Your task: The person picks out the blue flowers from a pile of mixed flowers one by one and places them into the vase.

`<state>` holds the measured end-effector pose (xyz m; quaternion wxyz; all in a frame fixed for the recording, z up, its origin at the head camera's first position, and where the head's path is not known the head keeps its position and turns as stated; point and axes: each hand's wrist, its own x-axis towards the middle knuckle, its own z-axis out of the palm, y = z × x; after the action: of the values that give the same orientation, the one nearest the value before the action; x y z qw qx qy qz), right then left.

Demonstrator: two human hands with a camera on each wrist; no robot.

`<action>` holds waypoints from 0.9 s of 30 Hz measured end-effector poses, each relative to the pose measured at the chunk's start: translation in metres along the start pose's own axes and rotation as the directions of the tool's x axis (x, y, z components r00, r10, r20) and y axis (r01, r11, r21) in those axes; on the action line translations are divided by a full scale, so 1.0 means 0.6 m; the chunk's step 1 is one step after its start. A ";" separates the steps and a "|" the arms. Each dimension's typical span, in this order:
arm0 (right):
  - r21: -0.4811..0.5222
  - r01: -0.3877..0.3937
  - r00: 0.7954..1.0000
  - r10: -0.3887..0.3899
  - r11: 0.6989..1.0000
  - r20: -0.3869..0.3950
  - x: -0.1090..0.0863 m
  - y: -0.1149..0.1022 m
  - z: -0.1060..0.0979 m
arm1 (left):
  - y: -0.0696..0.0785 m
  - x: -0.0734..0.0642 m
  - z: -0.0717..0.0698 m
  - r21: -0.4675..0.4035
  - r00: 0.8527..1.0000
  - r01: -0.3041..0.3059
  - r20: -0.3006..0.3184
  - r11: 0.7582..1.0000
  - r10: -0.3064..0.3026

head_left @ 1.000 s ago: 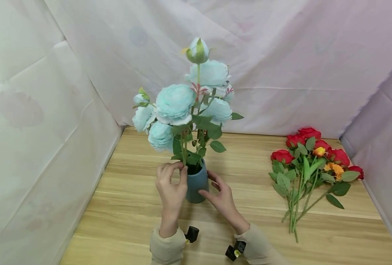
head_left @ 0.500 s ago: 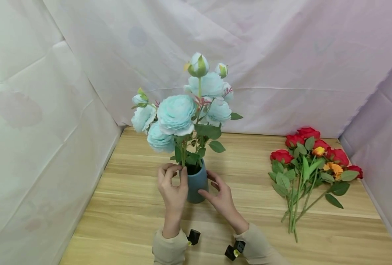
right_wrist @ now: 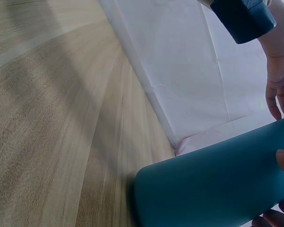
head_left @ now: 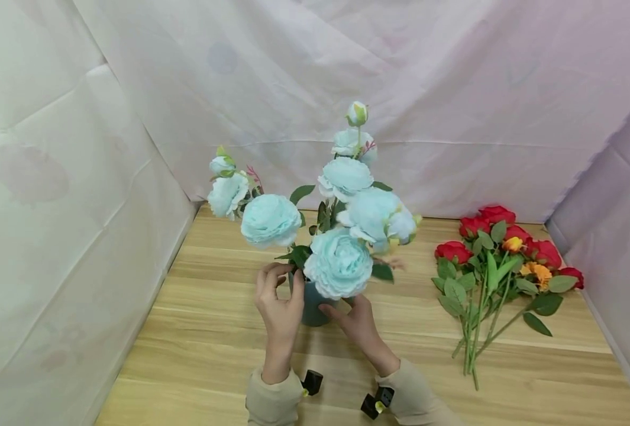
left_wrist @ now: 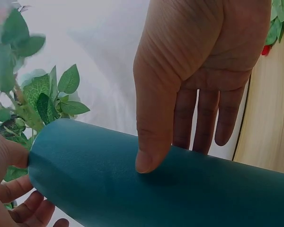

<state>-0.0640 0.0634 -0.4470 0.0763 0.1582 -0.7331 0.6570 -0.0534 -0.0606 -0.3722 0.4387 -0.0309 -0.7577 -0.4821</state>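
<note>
A blue-grey vase stands upright on the wooden table, holding pale blue artificial flowers on leafy stems. One large bloom hangs low over the right side of the rim and hides it. My left hand grips the left side of the vase's rim, thumb in front and fingers curled behind; in the left wrist view its thumb lies right at the rim. Lower on the vase, my right hand holds the body between the thumb in front and the fingers behind, partly hidden in the head view.
Artificial red roses, with an orange flower and a yellow-orange tulip among them, lie on the table at the right. Pale cloth hangs behind and at both sides. Black wrist cameras sit near the sleeves.
The tall blue flower spray has swung rightward and forward, its large bloom now low in front of the vase. The left hand slid slightly right; the right hand stays.
</note>
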 end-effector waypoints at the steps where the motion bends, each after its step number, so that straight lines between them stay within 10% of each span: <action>1: -0.004 0.007 1.000 -0.007 1.000 -0.004 0.000 0.001 0.000 | -0.001 0.000 0.000 -0.001 1.000 0.003 0.000 1.000 -0.003; 8: -0.005 0.079 0.997 -0.079 0.997 -0.011 0.004 0.006 0.000 | 0.000 0.001 -0.002 0.010 1.000 -0.002 0.019 1.000 0.002; 17: 0.026 -0.010 1.000 0.010 1.000 -0.009 0.002 0.003 0.001 | -0.021 -0.024 -0.019 -0.024 1.000 -0.022 -0.011 0.999 0.022; 27: -0.021 0.021 0.999 -0.021 1.000 -0.029 -0.001 0.001 -0.003 | -0.045 -0.067 -0.015 -0.124 0.976 -0.073 0.197 0.990 0.097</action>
<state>-0.0641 0.0651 -0.4477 0.0955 0.1556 -0.7369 0.6509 -0.0358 -0.0665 -0.4178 0.3770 -0.1377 -0.7670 -0.5006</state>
